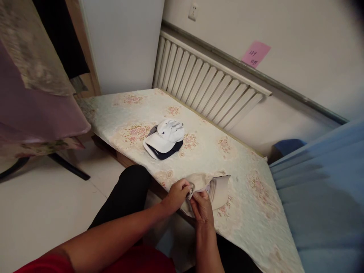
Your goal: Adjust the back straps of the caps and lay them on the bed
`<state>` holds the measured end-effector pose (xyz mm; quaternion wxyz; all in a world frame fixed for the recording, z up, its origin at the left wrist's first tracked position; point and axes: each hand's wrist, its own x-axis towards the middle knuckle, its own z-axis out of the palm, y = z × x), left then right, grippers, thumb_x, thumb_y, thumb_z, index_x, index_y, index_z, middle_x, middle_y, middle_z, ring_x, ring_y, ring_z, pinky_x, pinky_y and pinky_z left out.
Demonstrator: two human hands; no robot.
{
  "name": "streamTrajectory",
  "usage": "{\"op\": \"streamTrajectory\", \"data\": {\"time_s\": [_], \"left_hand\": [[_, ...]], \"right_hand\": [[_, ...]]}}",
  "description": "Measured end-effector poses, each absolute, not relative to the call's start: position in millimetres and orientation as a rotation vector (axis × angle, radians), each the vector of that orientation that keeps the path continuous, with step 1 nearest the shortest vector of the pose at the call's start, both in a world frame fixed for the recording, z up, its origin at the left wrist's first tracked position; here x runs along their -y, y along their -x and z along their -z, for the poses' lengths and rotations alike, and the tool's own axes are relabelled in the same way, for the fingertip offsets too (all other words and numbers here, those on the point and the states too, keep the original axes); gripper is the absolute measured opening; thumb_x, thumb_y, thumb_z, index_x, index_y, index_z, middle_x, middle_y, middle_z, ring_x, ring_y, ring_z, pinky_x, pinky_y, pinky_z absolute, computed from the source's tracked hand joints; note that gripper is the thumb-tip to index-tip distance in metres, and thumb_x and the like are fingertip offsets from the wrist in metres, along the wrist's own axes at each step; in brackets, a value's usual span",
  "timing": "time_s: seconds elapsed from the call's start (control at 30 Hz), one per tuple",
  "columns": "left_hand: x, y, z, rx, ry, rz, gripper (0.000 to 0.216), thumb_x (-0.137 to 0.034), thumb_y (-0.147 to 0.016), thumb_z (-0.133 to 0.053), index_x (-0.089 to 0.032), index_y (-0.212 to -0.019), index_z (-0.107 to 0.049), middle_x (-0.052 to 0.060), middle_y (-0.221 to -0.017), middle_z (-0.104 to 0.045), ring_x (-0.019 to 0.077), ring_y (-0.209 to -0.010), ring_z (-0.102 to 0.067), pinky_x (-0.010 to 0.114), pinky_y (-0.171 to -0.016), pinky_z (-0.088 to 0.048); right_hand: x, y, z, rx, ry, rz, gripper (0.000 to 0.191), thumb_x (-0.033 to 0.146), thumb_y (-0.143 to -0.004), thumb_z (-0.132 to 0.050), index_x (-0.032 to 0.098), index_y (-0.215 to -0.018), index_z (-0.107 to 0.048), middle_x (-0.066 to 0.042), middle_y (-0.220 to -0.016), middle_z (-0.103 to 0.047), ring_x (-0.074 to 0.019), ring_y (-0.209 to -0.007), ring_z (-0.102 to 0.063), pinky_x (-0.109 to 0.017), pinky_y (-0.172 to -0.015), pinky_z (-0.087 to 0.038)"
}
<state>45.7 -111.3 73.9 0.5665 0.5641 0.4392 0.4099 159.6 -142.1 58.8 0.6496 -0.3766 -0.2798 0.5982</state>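
Observation:
A beige baseball cap point(221, 191) lies on its side at the near edge of the floral-covered surface, its brim toward the right. My left hand point(178, 194) pinches the back of the cap near its strap. Close beside it, my right hand point(202, 204) grips the same back edge, thumb and fingers pressed together. The strap itself is partly hidden by my fingers. Farther off, a white baseball cap point(170, 132) with a small dark logo rests on top of a dark navy cap point(170, 151), stacked with another pale brim below.
The floral cloth point(244, 167) covers a low bed-like surface. Behind it runs a white radiator point(204, 81) along the wall. A blue curtain point(324, 189) hangs at the right. Draped fabric point(42, 106) hangs at the left, over a black chair leg point(69, 167).

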Motion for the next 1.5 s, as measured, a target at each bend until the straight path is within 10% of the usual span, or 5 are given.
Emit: {"op": "streamTrajectory", "data": {"time_s": [1.5], "left_hand": [[113.3, -43.5, -52.7, -1.066, -1.247, -0.950, 0.011, -0.025, -0.075, -0.053, -0.018, -0.070, -0.046, -0.004, -0.063, -0.044, 0.0098, -0.060, -0.040, 0.022, -0.055, -0.032]], "right_hand": [[138.5, -156.2, -59.5, 0.605, 0.905, -1.362, 0.036, 0.016, -0.066, -0.073, 0.024, -0.100, -0.065, 0.000, -0.090, -0.070, -0.0133, -0.079, -0.065, -0.027, -0.077, -0.051]]}}
